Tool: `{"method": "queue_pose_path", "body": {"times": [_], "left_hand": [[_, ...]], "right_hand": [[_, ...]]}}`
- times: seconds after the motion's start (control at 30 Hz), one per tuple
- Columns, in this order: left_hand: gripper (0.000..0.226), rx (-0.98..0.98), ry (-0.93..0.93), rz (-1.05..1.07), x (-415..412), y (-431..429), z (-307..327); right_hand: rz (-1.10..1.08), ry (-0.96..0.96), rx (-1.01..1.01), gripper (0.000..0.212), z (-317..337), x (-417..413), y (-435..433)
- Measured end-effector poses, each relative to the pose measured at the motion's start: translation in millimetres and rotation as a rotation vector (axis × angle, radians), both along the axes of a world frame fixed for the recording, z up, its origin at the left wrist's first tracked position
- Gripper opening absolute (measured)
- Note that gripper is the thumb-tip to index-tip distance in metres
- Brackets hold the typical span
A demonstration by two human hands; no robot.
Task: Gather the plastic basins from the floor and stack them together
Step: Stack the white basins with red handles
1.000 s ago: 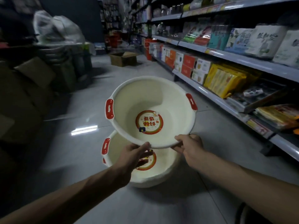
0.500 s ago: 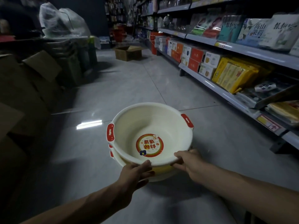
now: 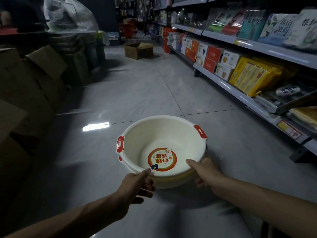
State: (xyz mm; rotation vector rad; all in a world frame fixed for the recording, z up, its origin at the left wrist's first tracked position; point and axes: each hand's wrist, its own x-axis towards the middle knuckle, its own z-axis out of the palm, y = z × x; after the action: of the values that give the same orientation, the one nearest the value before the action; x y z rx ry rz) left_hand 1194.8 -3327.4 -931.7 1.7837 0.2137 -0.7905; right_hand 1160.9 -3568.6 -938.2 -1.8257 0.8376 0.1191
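Basins sit nested at lower centre of the head view, on the grey tiled floor (image 3: 171,93); the upper basin (image 3: 154,136), cream with red handles and a round sticker inside, rests in a lower basin (image 3: 171,183) whose rim shows beneath; the left hand (image 3: 135,184) pinches the near rim, thumb on top; the right hand (image 3: 205,170) grips the near right rim likewise; stocked shelves (image 3: 240,90) fill the right side; a cardboard box (image 3: 139,50) lies at upper centre.

Both hands (image 3: 137,183) grip the nested cream basins' (image 3: 164,134) near rim.
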Motion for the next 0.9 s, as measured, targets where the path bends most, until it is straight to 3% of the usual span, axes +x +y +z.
{"method": "queue_pose_path", "body": {"times": [0.1, 0.3, 0.4, 0.5, 0.73, 0.9], "left_hand": [[0.052, 0.089, -0.137, 0.034, 7, 15, -4], [0.038, 0.240, -0.370, 0.296, 36, 25, -19], [0.058, 0.142, -0.178, 0.410, 53, 21, -25], [0.067, 0.033, -0.035, 0.404, 61, 14, -25], [0.049, -0.040, 0.084, 0.410, 71, 2, -39], [0.009, -0.106, 0.017, 0.493, 71, -5, -60]], "right_hand": [[-0.013, 0.021, -0.068, 0.050, -1, -3, -9], [-0.084, -0.015, -0.131, 0.057, -4, 12, -26], [-0.153, 0.000, -0.013, 0.068, -11, 23, -29], [-0.170, 0.004, 0.168, 0.058, -20, 34, -29], [-0.243, -0.004, 0.230, 0.034, -41, 48, -24], [-0.338, -0.061, 0.215, 0.023, -64, 51, -16]]}}
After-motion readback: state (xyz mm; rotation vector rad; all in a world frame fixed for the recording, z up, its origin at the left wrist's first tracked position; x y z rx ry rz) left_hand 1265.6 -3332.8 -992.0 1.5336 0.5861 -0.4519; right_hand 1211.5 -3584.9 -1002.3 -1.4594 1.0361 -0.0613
